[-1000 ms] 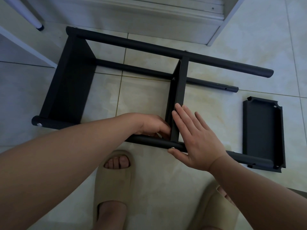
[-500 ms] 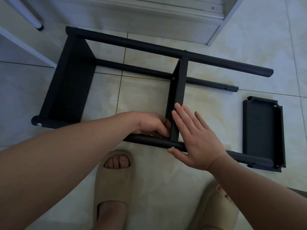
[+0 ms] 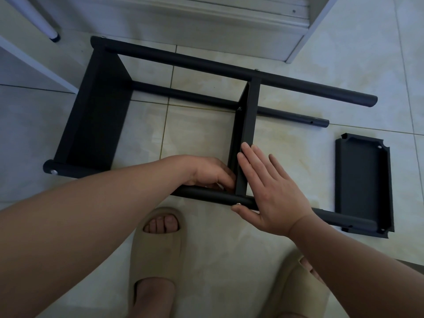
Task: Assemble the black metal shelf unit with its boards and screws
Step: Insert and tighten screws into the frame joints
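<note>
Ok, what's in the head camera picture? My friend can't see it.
The right hand presses flat on the middle board of a black shelf frame lying on a tiled floor; the left hand touches its other side. A loose board lies nearby.

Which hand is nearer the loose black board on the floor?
Right. The right hand lies between the middle shelf and the loose board; the left hand is beyond that shelf.

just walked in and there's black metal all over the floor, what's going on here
A person is assembling a black shelf frame lying on its side on the tiles. The right hand presses flat against the middle board, thumb by a screw in the near pole. The left hand reaches the same joint from the other side; whether it holds anything is hidden. One end board is fitted; a loose board lies at the right.
</note>
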The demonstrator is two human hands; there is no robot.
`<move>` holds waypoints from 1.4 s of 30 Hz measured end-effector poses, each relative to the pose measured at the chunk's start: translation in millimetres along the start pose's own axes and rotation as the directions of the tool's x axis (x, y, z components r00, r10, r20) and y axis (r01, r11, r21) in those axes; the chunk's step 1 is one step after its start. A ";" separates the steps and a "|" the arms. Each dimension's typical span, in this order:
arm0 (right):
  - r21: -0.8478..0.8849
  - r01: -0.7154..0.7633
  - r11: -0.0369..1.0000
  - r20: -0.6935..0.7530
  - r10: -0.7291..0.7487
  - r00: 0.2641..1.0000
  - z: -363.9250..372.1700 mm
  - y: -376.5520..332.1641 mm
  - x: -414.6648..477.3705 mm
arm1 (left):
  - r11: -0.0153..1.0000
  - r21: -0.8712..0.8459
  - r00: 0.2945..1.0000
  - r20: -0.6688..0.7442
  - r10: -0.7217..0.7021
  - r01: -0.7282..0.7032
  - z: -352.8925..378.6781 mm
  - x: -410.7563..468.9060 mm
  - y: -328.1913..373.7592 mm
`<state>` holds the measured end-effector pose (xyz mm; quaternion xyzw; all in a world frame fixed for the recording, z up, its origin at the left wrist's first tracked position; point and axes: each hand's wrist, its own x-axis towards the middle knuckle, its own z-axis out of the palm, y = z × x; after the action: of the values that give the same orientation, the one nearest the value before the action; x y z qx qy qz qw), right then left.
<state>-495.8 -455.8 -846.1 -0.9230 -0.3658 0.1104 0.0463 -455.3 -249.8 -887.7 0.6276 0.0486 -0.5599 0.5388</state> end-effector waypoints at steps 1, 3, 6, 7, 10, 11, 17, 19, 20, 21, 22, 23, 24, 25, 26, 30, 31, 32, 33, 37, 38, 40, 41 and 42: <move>-0.001 0.000 1.000 0.001 0.000 1.000 -0.1 0.2 -0.3 | 1.000 -0.002 1.000 -0.005 0.001 -0.001 -0.1 0.0 -0.1; -0.005 -0.001 1.000 0.004 0.001 1.000 -0.2 0.5 -0.8 | 1.000 -0.014 1.000 -0.004 0.006 -0.006 -0.4 -0.3 0.0; -0.008 0.001 1.000 0.002 -0.001 1.000 -0.1 0.3 -0.8 | 1.000 -0.026 1.000 0.001 0.011 -0.011 -0.8 -1.2 0.7; -0.007 0.002 1.000 0.000 -0.002 1.000 -0.2 0.3 -0.7 | 1.000 -0.027 1.000 0.002 0.014 -0.014 -0.9 -1.3 0.8; -0.006 0.000 1.000 -0.001 0.000 1.000 -0.1 0.1 -0.4 | 0.998 -0.058 0.999 0.019 0.025 -0.024 -0.7 -1.8 0.2; -0.007 0.000 1.000 -0.001 0.000 1.000 -0.2 0.2 -0.7 | 0.997 -0.072 0.999 0.021 0.031 -0.029 -0.7 -1.8 -0.3; -0.008 0.003 1.000 -0.004 -0.003 1.000 -0.3 -0.1 -0.6 | 0.995 -0.096 0.999 0.033 0.012 -0.008 -1.2 -0.4 -1.0; -0.011 0.002 1.000 -0.003 -0.002 1.000 -0.4 0.1 -0.8 | 0.998 -0.068 0.999 0.040 -0.008 0.011 -0.3 0.4 -0.6; -0.012 0.001 1.000 -0.003 -0.001 1.000 -0.4 0.2 -0.9 | 0.999 -0.051 0.999 0.039 -0.017 0.019 -0.2 0.6 -0.7; -0.013 0.000 1.000 -0.003 0.000 1.000 -0.4 0.4 -0.9 | 0.999 -0.039 0.999 0.034 -0.025 0.026 -0.2 0.6 -0.9; -0.013 -0.001 1.000 -0.004 0.001 1.000 -0.3 0.5 -0.7 | 0.999 -0.032 0.999 0.030 -0.030 0.031 -0.1 0.0 -1.2; -0.013 0.000 1.000 -0.004 0.000 1.000 -0.2 0.3 -0.6 | 0.999 -0.025 0.999 0.029 -0.030 0.031 -0.2 -0.5 -1.1; -0.013 0.000 1.000 -0.005 0.000 1.000 0.1 0.3 -0.4 | 0.999 -0.018 0.999 0.027 -0.028 0.028 -0.4 -1.0 -1.1; -0.014 0.000 1.000 -0.006 0.000 1.000 0.4 0.1 -0.3 | 1.000 -0.014 0.999 0.023 -0.023 0.023 -0.7 -1.2 -1.2; -0.014 0.000 1.000 -0.005 0.000 1.000 0.6 0.1 0.0 | 1.000 -0.016 1.000 0.017 -0.016 0.016 -0.8 -1.0 -1.2; -0.012 -0.002 1.000 -0.003 0.002 1.000 0.7 0.3 -0.5 | 0.999 -0.033 1.000 0.011 -0.003 0.004 -0.3 -0.6 -0.2; -0.013 -0.002 1.000 -0.002 0.002 1.000 0.8 0.4 -0.6 | 0.999 -0.033 1.000 0.013 0.000 0.000 -0.2 -1.0 0.2; -0.014 -0.001 1.000 -0.002 0.001 1.000 0.8 0.3 -0.6 | 0.999 -0.033 1.000 0.015 0.004 -0.003 -0.2 -1.4 0.6; -0.015 -0.001 1.000 -0.003 0.001 1.000 0.9 0.2 -0.5 | 0.999 -0.034 1.000 0.016 0.006 -0.006 -0.2 -1.6 0.9; -0.016 0.001 1.000 -0.010 -0.001 1.000 1.4 0.6 -0.4 | 0.999 -0.040 1.000 0.022 0.019 -0.018 0.1 -2.1 1.3; -0.016 0.001 1.000 -0.009 -0.001 1.000 1.6 0.6 -0.3 | 0.999 -0.045 0.999 0.024 0.022 -0.021 0.2 -2.3 1.0; -0.016 0.001 1.000 -0.008 -0.001 1.000 1.8 0.7 -0.3 | 0.998 -0.054 0.999 0.024 0.029 -0.028 0.2 -2.6 0.4; -0.018 0.000 1.000 -0.007 0.000 1.000 1.8 0.8 -0.4 | 0.998 -0.058 0.999 0.024 0.033 -0.032 0.1 -2.8 0.5; -0.018 -0.001 1.000 -0.007 0.000 1.000 1.8 0.7 -0.6 | 0.998 -0.060 0.999 0.024 0.038 -0.036 0.2 -3.0 0.6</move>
<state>-496.2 -456.7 -847.9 -0.9238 -0.3664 0.1036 0.0391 -456.1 -248.5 -885.1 0.6047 0.0469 -0.5561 0.5683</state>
